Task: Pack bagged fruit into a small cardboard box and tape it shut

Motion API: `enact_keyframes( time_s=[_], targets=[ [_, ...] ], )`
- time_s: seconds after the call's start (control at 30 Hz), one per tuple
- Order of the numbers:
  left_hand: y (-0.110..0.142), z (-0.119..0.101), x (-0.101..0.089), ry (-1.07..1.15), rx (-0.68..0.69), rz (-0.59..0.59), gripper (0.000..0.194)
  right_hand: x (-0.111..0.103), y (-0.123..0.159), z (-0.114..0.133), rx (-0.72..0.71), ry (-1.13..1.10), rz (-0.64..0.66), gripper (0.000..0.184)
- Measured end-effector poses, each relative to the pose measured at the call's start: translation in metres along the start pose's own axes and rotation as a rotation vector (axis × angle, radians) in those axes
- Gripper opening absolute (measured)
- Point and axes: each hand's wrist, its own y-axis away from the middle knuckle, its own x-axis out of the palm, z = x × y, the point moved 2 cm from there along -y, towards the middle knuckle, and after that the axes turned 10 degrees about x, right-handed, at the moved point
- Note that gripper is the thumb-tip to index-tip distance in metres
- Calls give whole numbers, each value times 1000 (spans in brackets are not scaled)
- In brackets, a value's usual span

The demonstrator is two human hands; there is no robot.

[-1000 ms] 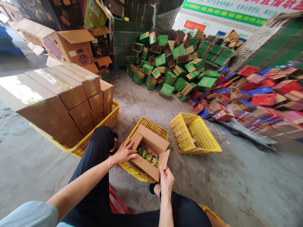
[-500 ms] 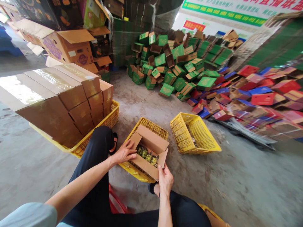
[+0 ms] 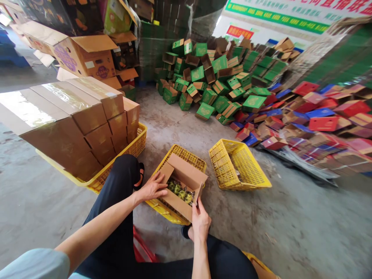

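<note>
A brown cardboard box (image 3: 178, 204) with its flaps raised rests on a yellow plastic crate (image 3: 196, 162) in front of me. Inside it are several yellow-green items (image 3: 180, 191) in clear wrapping; their kind is hard to make out. My left hand (image 3: 151, 188) lies with fingers stretched out on the box's left flap and near-left corner. At the near-right corner, my right hand (image 3: 201, 221) pinches the box's right flap (image 3: 198, 190) between thumb and fingers.
On the left, a yellow crate (image 3: 141, 138) holds stacked taped cartons (image 3: 95, 133). Another yellow crate (image 3: 250, 166) stands on the floor at right. Behind lie heaps of green boxes (image 3: 205, 111) and red and blue boxes (image 3: 323, 122). Open cartons (image 3: 84, 58) are piled at back left.
My right hand has shifted slightly left and toward me. The box's right flap has tipped inward and stands more upright. My left hand has stayed in place.
</note>
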Motion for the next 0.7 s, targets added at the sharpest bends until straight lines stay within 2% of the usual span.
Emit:
enact_keyframes(
  time_s=[0.2,0.4,0.57,0.7],
  targets=[
    [0,-1,-1,0,7,11,56,3,0,-1,-46,-35,-7,58],
    [0,-1,0,-22,-1,27,59,10,1,-5,-150,-20,16,53],
    [0,1,1,-39,0,42,63,13,0,-7,-228,42,-7,52],
    [-1,2,1,-49,8,51,64,12,3,-7,-315,177,-35,53]
  ],
)
